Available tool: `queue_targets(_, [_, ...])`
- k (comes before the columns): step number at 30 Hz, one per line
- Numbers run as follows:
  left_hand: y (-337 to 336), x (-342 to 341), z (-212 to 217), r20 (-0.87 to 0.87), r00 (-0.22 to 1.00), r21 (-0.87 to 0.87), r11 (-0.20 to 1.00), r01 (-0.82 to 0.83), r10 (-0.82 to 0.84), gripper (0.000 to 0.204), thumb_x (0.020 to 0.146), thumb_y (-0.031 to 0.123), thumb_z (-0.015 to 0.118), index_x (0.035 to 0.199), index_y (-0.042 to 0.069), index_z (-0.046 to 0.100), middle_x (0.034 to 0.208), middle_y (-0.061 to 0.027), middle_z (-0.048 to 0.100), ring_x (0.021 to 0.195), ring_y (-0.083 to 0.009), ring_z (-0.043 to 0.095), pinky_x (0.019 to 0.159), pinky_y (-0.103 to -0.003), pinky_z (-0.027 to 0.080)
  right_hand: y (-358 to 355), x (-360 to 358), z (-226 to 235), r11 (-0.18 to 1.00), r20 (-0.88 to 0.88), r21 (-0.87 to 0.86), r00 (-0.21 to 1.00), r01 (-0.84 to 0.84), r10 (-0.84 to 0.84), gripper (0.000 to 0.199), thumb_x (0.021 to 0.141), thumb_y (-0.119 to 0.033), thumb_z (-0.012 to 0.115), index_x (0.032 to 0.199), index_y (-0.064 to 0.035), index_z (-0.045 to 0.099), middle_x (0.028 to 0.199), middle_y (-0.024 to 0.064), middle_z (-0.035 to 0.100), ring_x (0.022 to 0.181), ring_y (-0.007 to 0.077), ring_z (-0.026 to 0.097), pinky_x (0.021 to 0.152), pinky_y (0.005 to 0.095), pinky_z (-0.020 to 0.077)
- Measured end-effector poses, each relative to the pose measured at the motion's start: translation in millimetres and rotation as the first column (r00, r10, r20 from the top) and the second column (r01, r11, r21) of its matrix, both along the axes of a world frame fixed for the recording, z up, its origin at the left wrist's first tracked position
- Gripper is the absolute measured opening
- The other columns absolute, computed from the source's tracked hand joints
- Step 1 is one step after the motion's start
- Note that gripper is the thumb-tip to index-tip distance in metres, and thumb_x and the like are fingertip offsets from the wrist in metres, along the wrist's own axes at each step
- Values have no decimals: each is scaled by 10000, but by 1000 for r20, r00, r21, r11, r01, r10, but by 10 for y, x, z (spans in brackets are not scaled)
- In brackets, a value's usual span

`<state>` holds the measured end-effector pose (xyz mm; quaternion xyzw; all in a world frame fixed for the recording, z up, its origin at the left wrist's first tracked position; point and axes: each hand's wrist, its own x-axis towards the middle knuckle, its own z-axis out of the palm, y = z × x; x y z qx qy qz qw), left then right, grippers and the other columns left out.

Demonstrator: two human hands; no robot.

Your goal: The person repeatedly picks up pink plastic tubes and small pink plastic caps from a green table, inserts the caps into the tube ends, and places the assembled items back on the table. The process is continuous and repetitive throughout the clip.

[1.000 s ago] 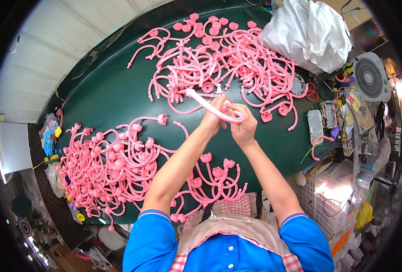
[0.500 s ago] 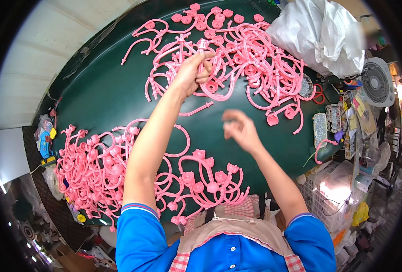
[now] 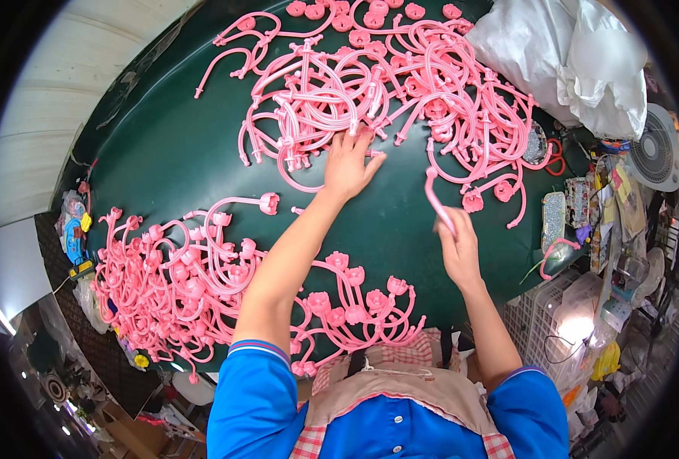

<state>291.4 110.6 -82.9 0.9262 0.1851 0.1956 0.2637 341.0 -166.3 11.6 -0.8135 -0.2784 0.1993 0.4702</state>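
My left hand (image 3: 347,166) reaches to the near edge of a heap of pink curved plastic tubes (image 3: 324,92). Its fingers are stretched out with the thumb apart, and the fingertips touch the tubes. To the right, my right hand (image 3: 460,249) is closed around one end of a single pink tube (image 3: 436,200), which points up and away. Cup-shaped pink flower pieces (image 3: 359,38) lie among the far tubes. At the near left is a dense pile of pink tubes with flower cups on them (image 3: 179,283), and a smaller group (image 3: 354,306) lies close to my apron.
All of this is on a dark green table (image 3: 156,168). A white plastic sack (image 3: 538,61) sits at the far right, beside a grey fan (image 3: 653,149). Red-handled scissors (image 3: 556,157) and a pink tube piece (image 3: 560,252) lie near the right edge. Below is a white plastic crate (image 3: 542,325).
My left hand has gone from a closed grip above the heap to spread fingers at its near edge. My right hand has moved right and nearer, and a pink tube is now in it.
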Motion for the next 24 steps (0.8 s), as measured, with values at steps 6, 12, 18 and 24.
queue_targets(6, [-106, 287, 204, 130, 982, -232, 967, -105, 138, 292, 869, 214, 771, 890, 15, 558, 1076, -173, 655, 871, -316, 657, 753, -446, 547, -40, -284, 332, 892, -502, 268, 843, 364, -193, 224, 1029, -173, 661, 1151, 14, 677, 776, -63, 526, 639, -8, 446, 522, 180, 450])
queue_targets(12, [-476, -31, 632, -63, 902, -916, -383, 117, 428, 310, 997, 300, 670, 1075, 12, 588, 1037, -197, 701, 788, -224, 674, 727, -351, 589, 114, -431, 601, 831, -425, 408, 884, 378, -194, 200, 998, -166, 722, 1048, 27, 707, 754, -68, 553, 627, 0, 442, 519, 185, 388])
queue_targets(18, [-766, -418, 649, -162, 754, -738, -586, 335, 636, 265, 1008, 251, 651, 1145, 26, 624, 991, -170, 678, 811, -234, 649, 728, -340, 561, 155, -609, 740, 874, -413, 293, 876, 388, -251, 194, 1018, -212, 699, 992, -19, 689, 733, -78, 509, 603, -3, 417, 469, 186, 397])
queue_targets(24, [-1090, -673, 986, 46, 731, -828, -383, 409, 680, 203, 1008, 237, 644, 1105, 59, 630, 947, -94, 653, 798, -190, 606, 729, -311, 530, -13, -960, 535, 832, -505, 363, 839, 420, -204, 225, 1015, -216, 684, 939, -28, 588, 735, -44, 468, 585, 42, 428, 556, 263, 571])
